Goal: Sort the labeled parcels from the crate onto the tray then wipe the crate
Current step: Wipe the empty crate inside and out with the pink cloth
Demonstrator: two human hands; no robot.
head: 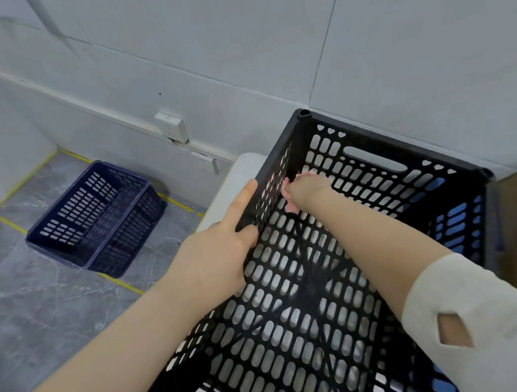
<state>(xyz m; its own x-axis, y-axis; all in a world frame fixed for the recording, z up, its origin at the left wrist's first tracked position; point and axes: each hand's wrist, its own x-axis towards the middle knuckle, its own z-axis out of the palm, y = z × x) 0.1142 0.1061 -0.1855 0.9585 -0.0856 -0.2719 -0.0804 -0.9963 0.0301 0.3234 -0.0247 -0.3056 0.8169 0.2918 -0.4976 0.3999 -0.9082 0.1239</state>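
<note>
A black perforated crate [367, 151] stands on a white table [239, 179] against the wall, and nothing lies inside it. My left hand [221, 250] grips the crate's left rim, index finger stretched along the top edge. My right hand [305, 191] reaches down inside and presses a pink cloth [290, 205] against the inner face of the left wall, near the far corner. Most of the cloth is hidden under the hand. No parcels or tray are in view.
A dark blue perforated basket [97, 216] sits on the grey marble floor at left, inside yellow tape lines. White wall sockets [173, 127] are mounted on the wall behind the table. Something blue shows through the crate's right wall [457, 218]. A brown object [513, 216] borders the crate at right.
</note>
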